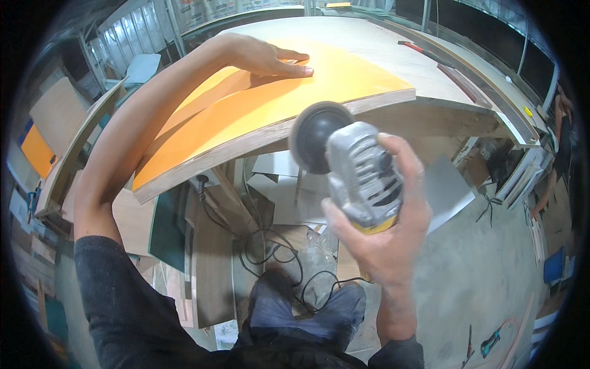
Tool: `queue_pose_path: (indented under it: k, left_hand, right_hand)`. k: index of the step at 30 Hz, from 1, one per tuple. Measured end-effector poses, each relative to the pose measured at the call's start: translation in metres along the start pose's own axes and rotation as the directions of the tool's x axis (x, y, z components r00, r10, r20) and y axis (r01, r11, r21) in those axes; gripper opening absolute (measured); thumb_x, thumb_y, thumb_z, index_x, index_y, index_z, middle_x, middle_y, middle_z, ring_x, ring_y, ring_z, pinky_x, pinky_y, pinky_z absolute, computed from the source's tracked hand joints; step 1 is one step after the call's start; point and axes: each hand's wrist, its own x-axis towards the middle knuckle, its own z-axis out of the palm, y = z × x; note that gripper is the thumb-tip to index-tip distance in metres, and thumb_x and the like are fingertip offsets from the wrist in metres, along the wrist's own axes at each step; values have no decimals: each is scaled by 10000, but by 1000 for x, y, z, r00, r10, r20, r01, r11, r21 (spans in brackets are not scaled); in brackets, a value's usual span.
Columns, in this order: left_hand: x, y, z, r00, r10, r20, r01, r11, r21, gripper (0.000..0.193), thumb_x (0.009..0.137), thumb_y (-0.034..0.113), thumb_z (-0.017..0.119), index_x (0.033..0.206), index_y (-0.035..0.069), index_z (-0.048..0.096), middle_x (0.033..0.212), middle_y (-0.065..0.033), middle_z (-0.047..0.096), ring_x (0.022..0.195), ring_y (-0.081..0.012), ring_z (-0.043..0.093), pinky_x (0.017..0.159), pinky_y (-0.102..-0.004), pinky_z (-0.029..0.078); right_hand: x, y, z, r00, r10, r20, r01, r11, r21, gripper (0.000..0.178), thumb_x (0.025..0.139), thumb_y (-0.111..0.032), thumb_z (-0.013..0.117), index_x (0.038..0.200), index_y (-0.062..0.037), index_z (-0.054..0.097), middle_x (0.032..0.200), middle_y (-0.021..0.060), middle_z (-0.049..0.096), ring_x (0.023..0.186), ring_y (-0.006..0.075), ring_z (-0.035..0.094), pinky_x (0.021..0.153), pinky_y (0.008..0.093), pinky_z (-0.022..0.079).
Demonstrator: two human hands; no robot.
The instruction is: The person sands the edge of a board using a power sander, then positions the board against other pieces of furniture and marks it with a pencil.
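An orange-faced board lies on a pale worktable, its bare wood edge turned toward me. My left hand rests on the orange face, fingers stretched out and holding nothing. My right hand is wrapped round the body of a grey and yellow angle grinder. The grinder's round dark disc overlaps the near edge of the board in the picture. Whether the disc touches the wood, I cannot tell.
A red-ended tool lies at the table's far right, near a long wooden strip. Black cable loops on the floor by my legs. Leaning wooden panels stand at left. A green-handled tool lies lower right. Another person is at the right rim.
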Motion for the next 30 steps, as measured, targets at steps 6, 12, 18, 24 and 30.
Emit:
queue_pose_path:
  k: [6, 12, 18, 24, 30]
  left_hand:
    - [3, -7, -1, 998, -51, 29, 52, 998, -38, 1096, 775, 971, 386, 1615, 266, 360, 1596, -183, 434, 1485, -397, 386, 1223, -568, 269]
    - [-25, -32, 10, 1000, 28, -13, -28, 999, -34, 1000, 835, 919, 372, 1622, 305, 324, 1652, -147, 349, 1516, -418, 317, 1252, -595, 215]
    - [-57, -41, 31, 996, -24, -89, 9, 987, -161, 984, 835, 907, 381, 1619, 314, 327, 1659, -133, 342, 1521, -402, 314, 1258, -590, 204]
    - [-58, -51, 36, 993, -2, -119, -18, 986, -167, 953, 854, 894, 380, 1613, 319, 339, 1657, -130, 348, 1520, -398, 318, 1256, -586, 212]
    - [-62, -42, 32, 994, -22, -104, 8, 990, -138, 950, 866, 892, 371, 1614, 306, 343, 1666, -110, 337, 1517, -387, 331, 1252, -566, 240]
  right_hand:
    - [7, 6, -12, 969, 241, -49, -238, 969, 65, 762, 685, -89, 863, 1375, -62, 541, 1222, 111, 637, 1067, 190, 640, 964, 331, 514]
    - [-14, -32, 13, 997, 6, 74, -8, 1000, 16, 781, 687, -114, 866, 1396, -76, 542, 1231, 148, 639, 1073, 264, 672, 923, 368, 558]
    - [-25, -55, 37, 993, 10, 122, -14, 999, 30, 767, 675, -115, 880, 1377, -73, 572, 1211, 172, 640, 1076, 300, 675, 919, 395, 556]
    - [-22, -48, 39, 998, -4, 64, 2, 999, 38, 761, 681, -95, 875, 1377, -62, 566, 1224, 151, 644, 1052, 272, 672, 912, 379, 547]
    - [-16, -39, 33, 1000, 16, 25, -16, 1000, 9, 772, 691, -90, 865, 1391, -54, 542, 1233, 145, 642, 1070, 237, 661, 930, 358, 536]
